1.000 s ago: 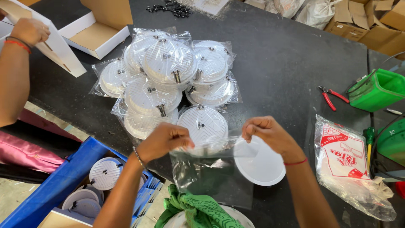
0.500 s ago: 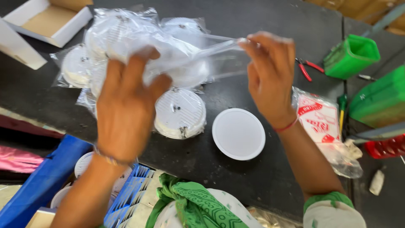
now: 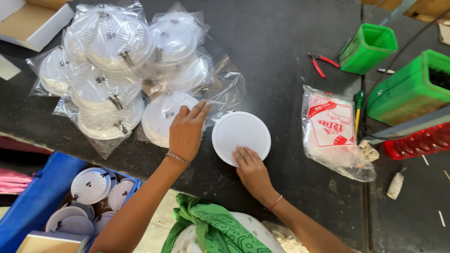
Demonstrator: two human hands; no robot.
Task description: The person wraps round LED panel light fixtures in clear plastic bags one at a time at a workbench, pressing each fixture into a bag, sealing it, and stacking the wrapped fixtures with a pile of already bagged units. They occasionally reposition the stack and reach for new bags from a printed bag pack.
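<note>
We've got a heap of bagged round lights (image 3: 112, 79) on the far left of the bench (image 3: 281, 56). Our left hand (image 3: 187, 129) rests flat, fingers spread, on the nearest bagged one (image 3: 161, 117). Just right, our right hand (image 3: 251, 168) lies open, fingertips on the bare white disc (image 3: 241, 136).

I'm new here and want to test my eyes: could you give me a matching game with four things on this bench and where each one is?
Things:
1 bare white disc
2 red-handled pliers
3 cardboard box
4 green cloth

Places:
A top left corner
B under the right hand
C bottom edge, between the arms
D beside the small green bin

Pairs: 1-B, 2-D, 3-A, 4-C
</note>
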